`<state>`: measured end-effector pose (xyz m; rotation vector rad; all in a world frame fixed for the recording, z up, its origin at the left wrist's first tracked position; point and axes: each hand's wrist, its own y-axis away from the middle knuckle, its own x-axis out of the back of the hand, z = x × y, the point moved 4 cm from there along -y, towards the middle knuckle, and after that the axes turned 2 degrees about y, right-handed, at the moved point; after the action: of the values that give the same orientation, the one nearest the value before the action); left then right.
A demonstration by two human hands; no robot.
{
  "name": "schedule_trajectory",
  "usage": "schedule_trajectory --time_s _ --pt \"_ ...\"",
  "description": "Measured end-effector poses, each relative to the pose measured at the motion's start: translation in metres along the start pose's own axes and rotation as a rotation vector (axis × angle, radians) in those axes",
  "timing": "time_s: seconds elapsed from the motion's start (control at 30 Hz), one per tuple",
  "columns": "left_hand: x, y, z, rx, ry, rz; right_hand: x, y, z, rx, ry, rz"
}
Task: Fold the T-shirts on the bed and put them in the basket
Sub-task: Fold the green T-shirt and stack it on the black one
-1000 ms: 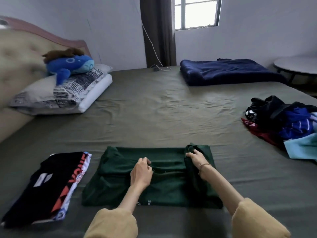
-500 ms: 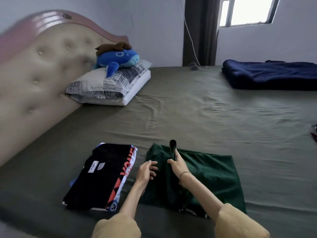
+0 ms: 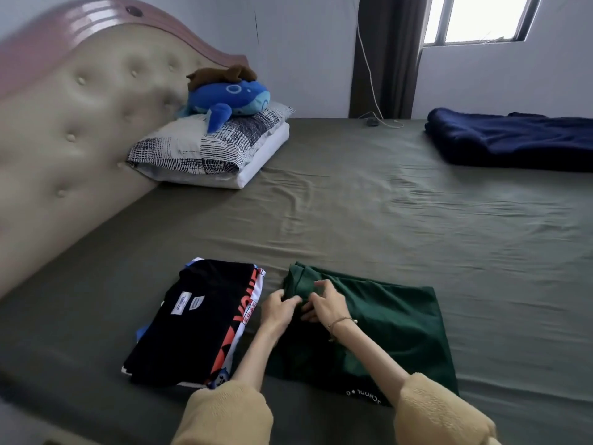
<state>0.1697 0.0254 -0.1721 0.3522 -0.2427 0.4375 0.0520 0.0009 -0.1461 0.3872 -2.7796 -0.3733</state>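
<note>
A green shirt (image 3: 394, 319) is laid partly folded on the bed (image 3: 369, 226), near its front edge, just right of a stack of folded shirts (image 3: 205, 319) (a black one on top). Its upper-left corner is gripped by both hands: the left hand (image 3: 276, 309) is curled around a bunched fold, and the right hand (image 3: 327, 304) is pinched onto the same cloth, the two hands touching. A pillow (image 3: 211, 146) and a blue plush (image 3: 226, 99) are seen by the headboard (image 3: 73, 117), a navy blanket (image 3: 513, 139) at far right.
</note>
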Motion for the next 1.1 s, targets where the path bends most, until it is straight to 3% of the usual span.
schedule_trajectory --time_s 0.17,0.27,0.33,0.37,0.47,0.63,0.77,0.87,1.0,1.1 --pt "-0.002 0.019 0.017 -0.255 -0.678 0.288 0.068 0.008 0.015 0.106 0.358 0.322" --pt "-0.027 0.034 0.027 -0.494 -0.990 0.319 0.104 0.020 0.029 0.112 0.642 0.471" --pt "-0.049 0.045 0.028 -0.671 -1.019 0.276 0.120 0.025 0.041 0.092 0.774 0.503" --pt "-0.061 0.049 0.028 -0.693 -1.012 0.178 0.124 0.027 0.048 0.079 0.810 0.458" --pt "-0.086 0.057 0.013 -0.555 -0.900 -0.140 0.126 0.027 0.070 0.096 0.985 0.227" --pt "-0.068 0.053 -0.002 -0.510 -0.982 -0.167 0.133 0.032 0.086 0.129 1.108 0.190" --pt "-0.047 0.045 -0.010 -0.581 -1.061 -0.218 0.133 0.032 0.089 0.146 1.113 0.176" --pt "-0.043 0.040 -0.008 -0.605 -1.096 -0.194 0.144 0.035 0.090 0.056 1.066 0.240" --pt "-0.052 0.051 0.003 -0.614 -1.155 -0.112 0.161 0.053 0.083 -0.096 0.892 0.614" --pt "-0.072 0.062 0.015 -0.668 -1.115 -0.144 0.163 0.060 0.082 -0.251 0.816 0.599"
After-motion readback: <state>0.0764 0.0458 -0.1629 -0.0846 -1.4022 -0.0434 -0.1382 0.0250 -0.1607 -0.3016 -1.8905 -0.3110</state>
